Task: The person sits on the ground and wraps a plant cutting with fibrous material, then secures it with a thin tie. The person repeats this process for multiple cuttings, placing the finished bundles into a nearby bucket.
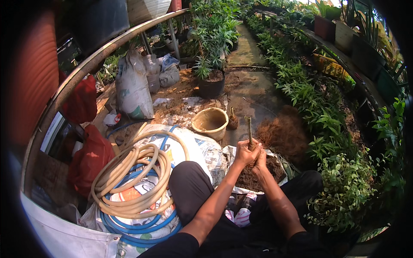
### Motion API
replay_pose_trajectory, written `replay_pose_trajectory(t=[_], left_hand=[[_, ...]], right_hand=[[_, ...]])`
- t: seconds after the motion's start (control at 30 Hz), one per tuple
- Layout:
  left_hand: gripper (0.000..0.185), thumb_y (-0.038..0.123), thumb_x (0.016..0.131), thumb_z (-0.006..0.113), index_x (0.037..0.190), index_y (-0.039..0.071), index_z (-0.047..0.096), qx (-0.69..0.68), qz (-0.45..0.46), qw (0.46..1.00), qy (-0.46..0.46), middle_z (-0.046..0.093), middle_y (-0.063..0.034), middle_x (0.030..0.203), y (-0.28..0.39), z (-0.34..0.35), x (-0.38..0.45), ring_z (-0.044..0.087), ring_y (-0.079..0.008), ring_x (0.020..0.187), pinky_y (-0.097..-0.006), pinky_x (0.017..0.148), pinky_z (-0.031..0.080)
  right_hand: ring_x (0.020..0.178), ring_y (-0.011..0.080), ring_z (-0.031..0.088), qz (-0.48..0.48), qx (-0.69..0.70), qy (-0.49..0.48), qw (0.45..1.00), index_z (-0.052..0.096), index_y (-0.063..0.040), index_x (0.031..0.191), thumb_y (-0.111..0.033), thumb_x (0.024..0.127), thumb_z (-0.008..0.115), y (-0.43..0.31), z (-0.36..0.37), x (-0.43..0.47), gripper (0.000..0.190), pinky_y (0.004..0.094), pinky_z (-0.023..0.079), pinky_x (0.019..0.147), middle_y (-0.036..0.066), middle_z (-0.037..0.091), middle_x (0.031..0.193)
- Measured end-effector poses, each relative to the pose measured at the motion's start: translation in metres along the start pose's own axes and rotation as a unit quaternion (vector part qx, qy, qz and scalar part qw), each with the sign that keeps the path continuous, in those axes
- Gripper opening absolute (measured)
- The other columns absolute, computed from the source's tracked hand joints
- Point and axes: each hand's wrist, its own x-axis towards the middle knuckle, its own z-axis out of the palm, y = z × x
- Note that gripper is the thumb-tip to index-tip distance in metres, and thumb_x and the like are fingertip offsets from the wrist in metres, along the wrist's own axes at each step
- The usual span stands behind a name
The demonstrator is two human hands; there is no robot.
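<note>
My left hand (246, 153) and my right hand (260, 158) are closed together around the lower part of an upright plant stem cutting (249, 129), its base wrapped in brown fibre. Below them an open white sack (240, 191) holds dark, crumbly soil (274, 171). Ahead and to the left stands a round beige plastic pot (210, 121). Close beside that pot is another short cutting with a fibre-wrapped base (233, 120). A loose heap of reddish-brown fibre (287, 132) lies on the ground beyond my hands, to the right.
Coiled beige hose (138, 180) and blue hose (135, 230) lie on sacks at the left. A black pot with a leafy plant (211, 85) and a full white sack (133, 87) stand ahead. Low green plants (300, 87) line the right side; a curved metal rail (96, 51) runs along the left.
</note>
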Motion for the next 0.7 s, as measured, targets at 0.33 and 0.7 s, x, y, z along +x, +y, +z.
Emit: replay_pose_trajectory(t=[0.33, 0.7], left_hand=[[0.011, 0.011, 0.086, 0.074, 0.088, 0.001, 0.07, 0.023, -0.016, 1.0, -0.012, 0.07, -0.0061, 0.071, -0.021, -0.006, -0.003, 0.065, -0.0127, 0.066, -0.0298, 0.065, 0.052], [0.006, 0.005, 0.092, 0.064, 0.091, -0.001, 0.065, -0.148, -0.04, 0.987, 0.041, 0.072, -0.0117, 0.09, -0.022, -0.023, 0.006, 0.069, -0.0159, 0.086, -0.0323, 0.082, 0.054]], right_hand=[[0.095, 0.0247, 0.067, 0.079, -0.071, 0.018, 0.994, 0.061, -0.011, 0.126, -0.04, 0.103, 0.038, -0.011, 0.01, -0.006, 0.044, 0.0397, 0.056, 0.081, 0.008, 0.069, 0.11], [0.136, 0.032, 0.043, 0.185, -0.151, -0.044, 0.97, 0.039, -0.012, 0.15, -0.088, 0.083, 0.033, -0.037, 0.023, -0.017, 0.101, 0.0574, 0.035, 0.109, 0.015, 0.044, 0.149]])
